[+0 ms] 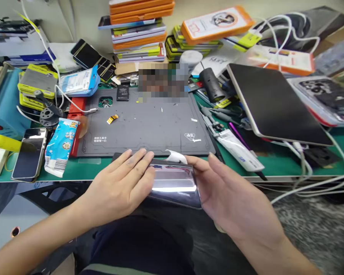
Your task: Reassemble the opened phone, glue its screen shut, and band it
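A dark, glossy smartphone is held just in front of the bench edge, with mirrored light bands across its surface and small lettering near its lower right. My left hand lies flat over the phone's left part, fingers stretched out and side by side. My right hand supports the right end, its thumb raised and its other fingers partly hidden behind the phone. A curled white scrap sticks up at the phone's far edge. What lies under my left palm is hidden.
Beyond the hands lies a grey work mat with a small flex cable and a battery. At left are a blue packet and another phone. A glue tube and dark tablet-like device sit right.
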